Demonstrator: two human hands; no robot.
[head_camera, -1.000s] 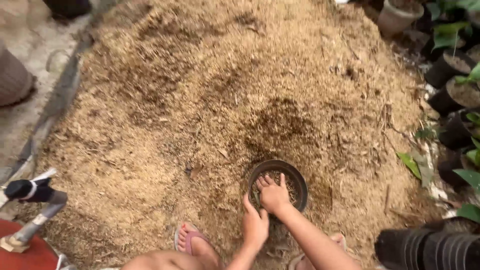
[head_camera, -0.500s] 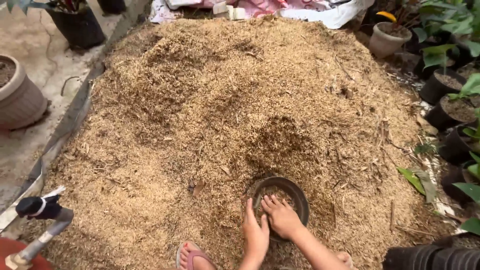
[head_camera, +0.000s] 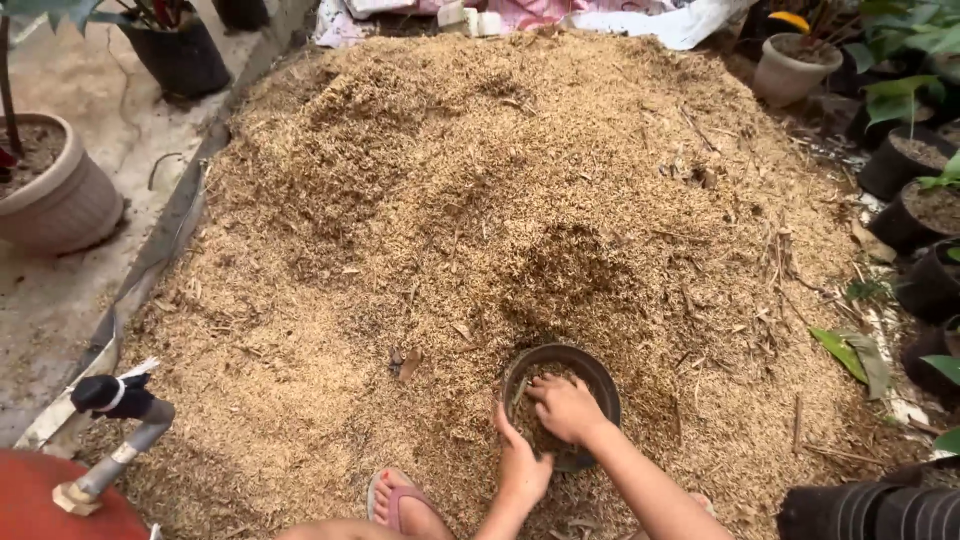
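I see the black pot (head_camera: 561, 402) low in the frame, right of centre, sunk in the husk pile (head_camera: 480, 230). My right hand (head_camera: 566, 408) presses inside it, fingers curled together; my left hand (head_camera: 522, 464) grips the rim's near-left edge.

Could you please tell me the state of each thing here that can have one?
Black pot: upright at the heap's foot, partly filled with husk mix.
Right hand: inside the pot, pressing on the fill.
Left hand: on the pot's near rim, steadying it.
Husk heap: piled high, with a darker scooped hollow above the pot.
Tap: no water running.
Beige planter: upright, filled with soil.
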